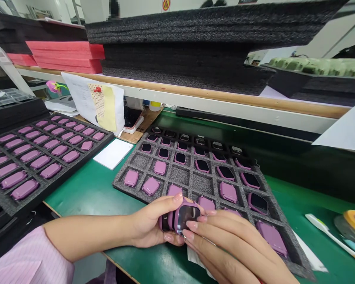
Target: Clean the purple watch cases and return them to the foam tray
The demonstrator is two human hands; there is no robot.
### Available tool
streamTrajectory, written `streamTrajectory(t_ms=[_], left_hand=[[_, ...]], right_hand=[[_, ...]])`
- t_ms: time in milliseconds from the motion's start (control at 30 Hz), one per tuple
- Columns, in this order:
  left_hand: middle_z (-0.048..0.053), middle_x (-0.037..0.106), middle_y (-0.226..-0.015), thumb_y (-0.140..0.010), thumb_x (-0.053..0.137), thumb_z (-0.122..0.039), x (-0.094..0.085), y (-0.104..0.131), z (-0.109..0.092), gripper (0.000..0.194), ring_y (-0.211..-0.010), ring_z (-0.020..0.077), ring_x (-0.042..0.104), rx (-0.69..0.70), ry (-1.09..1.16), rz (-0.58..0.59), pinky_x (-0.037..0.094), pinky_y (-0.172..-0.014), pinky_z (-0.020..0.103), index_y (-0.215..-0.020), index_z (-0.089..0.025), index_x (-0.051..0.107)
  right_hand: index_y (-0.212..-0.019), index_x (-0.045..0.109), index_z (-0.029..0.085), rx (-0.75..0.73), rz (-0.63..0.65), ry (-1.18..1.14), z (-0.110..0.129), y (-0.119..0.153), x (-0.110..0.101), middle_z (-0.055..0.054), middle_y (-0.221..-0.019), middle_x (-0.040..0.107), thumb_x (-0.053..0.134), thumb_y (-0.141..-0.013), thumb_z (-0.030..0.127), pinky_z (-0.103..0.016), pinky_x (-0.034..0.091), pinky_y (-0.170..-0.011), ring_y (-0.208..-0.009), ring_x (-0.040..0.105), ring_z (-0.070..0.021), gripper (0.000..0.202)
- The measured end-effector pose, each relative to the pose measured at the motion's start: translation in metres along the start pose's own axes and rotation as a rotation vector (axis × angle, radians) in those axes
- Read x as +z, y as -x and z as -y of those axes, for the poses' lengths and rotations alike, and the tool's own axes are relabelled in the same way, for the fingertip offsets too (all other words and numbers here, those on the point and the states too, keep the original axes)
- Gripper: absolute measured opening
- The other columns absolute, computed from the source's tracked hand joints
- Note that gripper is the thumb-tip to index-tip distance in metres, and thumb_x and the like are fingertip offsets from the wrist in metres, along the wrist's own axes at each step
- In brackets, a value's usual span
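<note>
Several purple watch cases (pixel 184 215), stacked together, are at the near edge of the foam tray (pixel 201 184), clamped in the left hand (pixel 152 221). The right hand (pixel 233 244) touches the front one's dark glass (whether it grips, I cannot tell). Left of the foam tray lies another tray (pixel 8 207); right, a toothbrush (pixel 334 236).

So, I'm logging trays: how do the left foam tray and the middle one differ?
The left tray shows only purple pieces; the middle tray mixes purple pieces with black-screened ones. The right hand partly hides the middle tray, not the left tray. Both are dark, gridded foam.
</note>
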State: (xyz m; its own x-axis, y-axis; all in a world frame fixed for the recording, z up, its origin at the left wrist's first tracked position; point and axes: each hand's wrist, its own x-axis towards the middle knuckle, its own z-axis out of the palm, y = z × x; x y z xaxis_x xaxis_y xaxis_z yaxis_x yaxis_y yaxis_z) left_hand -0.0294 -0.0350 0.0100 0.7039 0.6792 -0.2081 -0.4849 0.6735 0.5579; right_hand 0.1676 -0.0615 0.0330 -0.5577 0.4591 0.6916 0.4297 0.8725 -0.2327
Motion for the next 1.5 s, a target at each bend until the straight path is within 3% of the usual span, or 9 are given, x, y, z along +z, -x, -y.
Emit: streamTrajectory(t_ms=[100, 267, 500, 633, 933, 1033, 1133, 1333, 1500], left_hand=[[-0.004, 0.05, -0.06, -0.076, 0.077, -0.06, 0.001, 0.0, 0.002, 0.052, -0.042, 0.0034, 0.037, 0.047, -0.072, -0.005, 0.012, -0.038, 0.02, -0.088, -0.011, 0.067], [-0.006, 0.049, -0.057, -0.072, 0.08, -0.062, 0.0, -0.001, 0.007, 0.053, -0.038, 0.0013, 0.027, 0.103, -0.187, -0.024, 0.009, -0.036, 0.02, -0.08, -0.014, 0.06], [-0.005, 0.05, -0.049, -0.078, 0.076, -0.057, 0.001, -0.002, 0.002, 0.046, -0.036, 0.0023, 0.029, 0.049, -0.052, -0.052, 0.01, -0.037, 0.019, -0.081, -0.013, 0.063], [-0.001, 0.06, -0.057, -0.069, 0.083, -0.057, 0.003, -0.002, -0.001, 0.051, -0.037, 0.0022, 0.035, 0.033, -0.042, -0.051, 0.006, -0.035, 0.02, -0.082, -0.011, 0.066], [-0.003, 0.051, -0.047, -0.068, 0.08, -0.066, 0.002, -0.002, 0.0, 0.059, -0.037, 0.002, 0.031, 0.005, -0.065, -0.055, 0.006, -0.037, 0.021, -0.076, -0.009, 0.068], [-0.003, 0.054, -0.05, -0.073, 0.08, -0.059, 0.002, -0.003, 0.001, 0.05, -0.04, 0.0033, 0.037, 0.031, -0.04, -0.069, 0.01, -0.04, 0.02, -0.079, -0.012, 0.064], [0.002, 0.068, -0.069, -0.073, 0.083, -0.041, 0.0, -0.003, 0.003, 0.037, -0.043, 0.0036, 0.044, 0.062, -0.028, -0.118, 0.014, -0.041, 0.019, -0.085, -0.016, 0.06], [0.005, 0.072, -0.07, -0.086, 0.065, -0.053, -0.002, -0.003, 0.004, 0.038, -0.034, 0.0038, 0.036, 0.02, -0.134, -0.141, 0.013, -0.04, 0.023, -0.084, -0.015, 0.061], [0.006, 0.07, -0.077, -0.084, 0.064, -0.063, -0.002, -0.002, 0.004, 0.053, -0.039, 0.0031, 0.039, 0.027, -0.109, -0.133, 0.016, -0.044, 0.022, -0.092, -0.011, 0.069]], right_hand=[[-0.125, 0.065, 0.022, -0.033, -0.047, 0.057, -0.008, -0.004, 0.011, -0.003, -0.089, 0.077, 0.078, -0.082, 0.023, -0.037, 0.058, -0.076, -0.076, 0.069, -0.0203, 0.045], [-0.129, 0.057, 0.018, 0.166, 0.006, -0.075, -0.006, -0.01, 0.021, -0.001, -0.077, 0.064, 0.073, -0.087, 0.032, -0.028, 0.054, -0.059, -0.067, 0.06, -0.0156, 0.047], [-0.124, 0.057, 0.022, 0.23, -0.018, -0.17, -0.013, -0.012, 0.013, -0.006, -0.103, 0.072, 0.077, -0.082, 0.026, -0.029, 0.059, -0.078, -0.093, 0.068, -0.0196, 0.047], [-0.124, 0.057, 0.022, 0.212, -0.019, -0.152, -0.015, -0.012, 0.012, -0.007, -0.101, 0.072, 0.077, -0.082, 0.026, -0.032, 0.059, -0.077, -0.092, 0.069, -0.0214, 0.047], [-0.129, 0.056, 0.021, 0.136, 0.001, -0.103, -0.015, -0.013, 0.012, -0.007, -0.104, 0.074, 0.075, -0.084, 0.024, -0.036, 0.057, -0.082, -0.093, 0.07, -0.0211, 0.049], [-0.124, 0.059, 0.023, 0.155, -0.06, 0.032, -0.03, -0.014, 0.009, -0.008, -0.104, 0.075, 0.073, -0.084, 0.026, -0.039, 0.057, -0.084, -0.09, 0.072, -0.0224, 0.043], [-0.118, 0.063, 0.024, 0.322, -0.134, 0.191, -0.061, -0.011, 0.009, -0.008, -0.103, 0.076, 0.07, -0.086, 0.037, -0.04, 0.059, -0.078, -0.086, 0.073, -0.0236, 0.035], [-0.113, 0.071, 0.021, 0.442, 0.01, 0.208, -0.121, 0.014, 0.031, -0.011, -0.113, 0.076, 0.061, -0.09, 0.05, -0.056, 0.056, -0.092, -0.107, 0.071, -0.032, 0.038], [-0.119, 0.067, 0.023, 0.43, -0.014, 0.159, -0.094, 0.008, 0.025, -0.012, -0.124, 0.071, 0.056, -0.097, 0.043, -0.053, 0.054, -0.098, -0.117, 0.067, -0.0284, 0.032]])
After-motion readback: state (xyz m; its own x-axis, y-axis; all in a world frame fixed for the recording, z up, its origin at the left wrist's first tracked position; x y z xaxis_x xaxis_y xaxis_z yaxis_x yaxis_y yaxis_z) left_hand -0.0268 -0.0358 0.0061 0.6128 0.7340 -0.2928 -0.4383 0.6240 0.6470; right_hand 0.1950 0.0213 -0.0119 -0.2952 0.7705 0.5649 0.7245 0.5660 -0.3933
